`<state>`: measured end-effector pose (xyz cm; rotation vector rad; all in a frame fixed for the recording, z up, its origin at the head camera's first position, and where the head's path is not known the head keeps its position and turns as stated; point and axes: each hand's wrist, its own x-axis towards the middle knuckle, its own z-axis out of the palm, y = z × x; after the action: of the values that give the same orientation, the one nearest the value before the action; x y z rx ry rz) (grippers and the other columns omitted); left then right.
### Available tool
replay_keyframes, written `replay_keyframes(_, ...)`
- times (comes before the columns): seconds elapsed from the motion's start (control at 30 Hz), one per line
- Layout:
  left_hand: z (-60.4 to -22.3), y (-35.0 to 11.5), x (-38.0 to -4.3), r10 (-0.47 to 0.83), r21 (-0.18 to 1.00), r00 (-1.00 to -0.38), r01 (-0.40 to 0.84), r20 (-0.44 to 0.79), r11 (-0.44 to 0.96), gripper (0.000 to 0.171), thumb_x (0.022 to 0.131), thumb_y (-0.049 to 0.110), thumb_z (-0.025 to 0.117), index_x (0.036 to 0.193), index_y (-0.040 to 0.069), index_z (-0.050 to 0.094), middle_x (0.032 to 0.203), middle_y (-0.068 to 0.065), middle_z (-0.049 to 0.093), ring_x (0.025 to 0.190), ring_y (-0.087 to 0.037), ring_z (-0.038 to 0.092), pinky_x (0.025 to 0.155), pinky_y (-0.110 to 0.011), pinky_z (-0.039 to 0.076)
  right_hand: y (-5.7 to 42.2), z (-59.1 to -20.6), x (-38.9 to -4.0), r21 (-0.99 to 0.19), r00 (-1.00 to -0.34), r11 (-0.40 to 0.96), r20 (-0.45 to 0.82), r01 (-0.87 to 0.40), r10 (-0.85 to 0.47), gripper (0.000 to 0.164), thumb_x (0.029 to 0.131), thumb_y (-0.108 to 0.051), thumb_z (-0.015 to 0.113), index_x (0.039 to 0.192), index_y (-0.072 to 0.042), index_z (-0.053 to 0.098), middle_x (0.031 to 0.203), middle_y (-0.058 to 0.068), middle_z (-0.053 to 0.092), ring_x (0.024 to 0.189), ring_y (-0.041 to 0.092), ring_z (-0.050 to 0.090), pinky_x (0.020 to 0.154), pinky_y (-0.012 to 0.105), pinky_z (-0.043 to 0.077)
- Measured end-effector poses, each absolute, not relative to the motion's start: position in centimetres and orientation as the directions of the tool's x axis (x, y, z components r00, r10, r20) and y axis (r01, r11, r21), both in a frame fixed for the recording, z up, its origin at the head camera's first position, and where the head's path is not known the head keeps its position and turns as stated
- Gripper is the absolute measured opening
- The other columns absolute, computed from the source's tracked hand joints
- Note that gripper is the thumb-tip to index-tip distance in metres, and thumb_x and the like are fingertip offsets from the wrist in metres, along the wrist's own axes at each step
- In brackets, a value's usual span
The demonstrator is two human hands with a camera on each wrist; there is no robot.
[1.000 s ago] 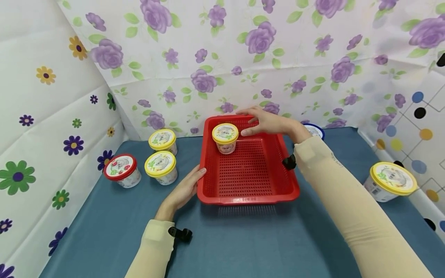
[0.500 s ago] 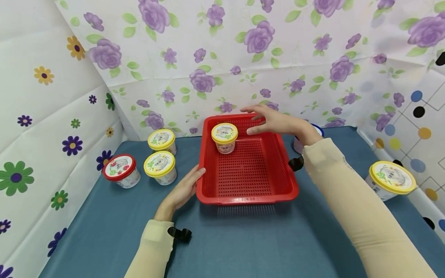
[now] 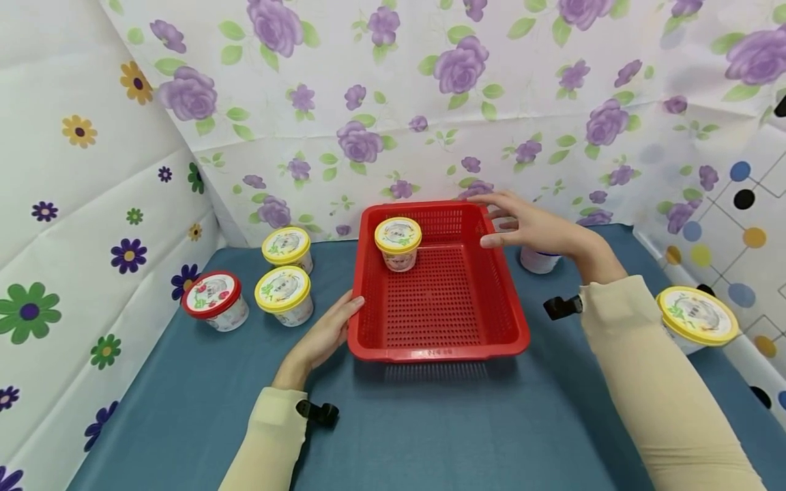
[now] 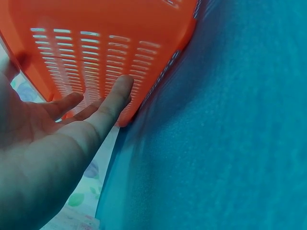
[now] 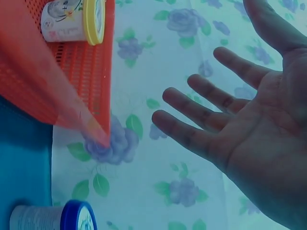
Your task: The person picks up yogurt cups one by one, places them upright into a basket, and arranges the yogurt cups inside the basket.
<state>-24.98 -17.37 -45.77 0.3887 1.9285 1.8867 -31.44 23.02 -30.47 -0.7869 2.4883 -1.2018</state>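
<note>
In the head view a red plastic basket (image 3: 439,353) sits on the blue table, with a yellow-lidded tub (image 3: 398,239) in its back left corner. My left hand (image 3: 322,335) is at the basket's left side. Its thumb lies over the rim, and the left wrist view has its fingers (image 4: 109,106) along the slotted outer wall. My right hand (image 3: 531,226) hovers above the basket's back right corner, fingers spread and holding nothing. The right wrist view shows its bare palm (image 5: 268,139). Below this hand stands a blue-lidded tub (image 3: 537,260), its lid mostly hidden.
Two more yellow-lidded tubs, one behind (image 3: 287,247) and one in front (image 3: 284,294), stand left of the basket. A red-lidded tub (image 3: 215,300) is farther left. Another yellow-lidded tub (image 3: 696,315) stands far right, partly behind the right sleeve. A flowered cloth (image 3: 368,136) hangs behind.
My right hand has moved right, from near the tub in the basket to above the back right corner. The left hand and the basket have stayed in place.
</note>
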Motion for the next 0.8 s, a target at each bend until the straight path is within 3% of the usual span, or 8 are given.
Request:
replay_keyframes(0.4, -45.8, -17.5, -24.9, 0.474, 0.995, -0.875, -0.092, -0.099, 0.038, 0.064, 0.111, 0.045, 0.046, 0.165, 0.019, 0.024, 0.159, -0.017, 0.043, 0.138, -0.035, 0.050, 0.108, -0.041, 0.050, 26.8, -31.7, -28.6, -0.741, -0.860, 0.560, 0.045, -0.370, -0.509, 0.074, 0.100, -0.020, 0.072, 0.163, -0.023, 0.034, 0.163, 0.008, 0.027, 0.146, 0.038, 0.034, 0.114, 0.073, 0.028)
replay_keyframes(0.6, -45.8, -17.4, -24.9, 0.473, 0.995, -0.875, -0.095, -0.099, 0.032, 0.064, 0.111, 0.044, 0.046, 0.165, 0.018, 0.023, 0.159, -0.017, 0.042, 0.138, -0.034, 0.050, 0.108, -0.040, 0.050, 28.3, -32.2, -27.8, -0.741, -0.876, 0.569, 0.053, -0.356, -0.479, 0.074, 0.099, -0.019, 0.073, 0.162, -0.030, 0.035, 0.163, 0.008, 0.026, 0.146, 0.039, 0.033, 0.113, 0.072, 0.031)
replay_keyframes(0.8, -45.8, -17.5, -25.0, 0.474, 0.995, -0.875, -0.092, -0.098, 0.036, 0.062, 0.111, 0.043, 0.045, 0.165, 0.019, 0.024, 0.159, -0.016, 0.042, 0.139, -0.034, 0.050, 0.108, -0.041, 0.049, 29.4, -32.6, -27.4, -0.734, -0.891, 0.583, 0.064, -0.348, -0.450, 0.075, 0.099, -0.016, 0.073, 0.163, -0.027, 0.035, 0.163, 0.009, 0.026, 0.144, 0.042, 0.035, 0.107, 0.069, 0.038)
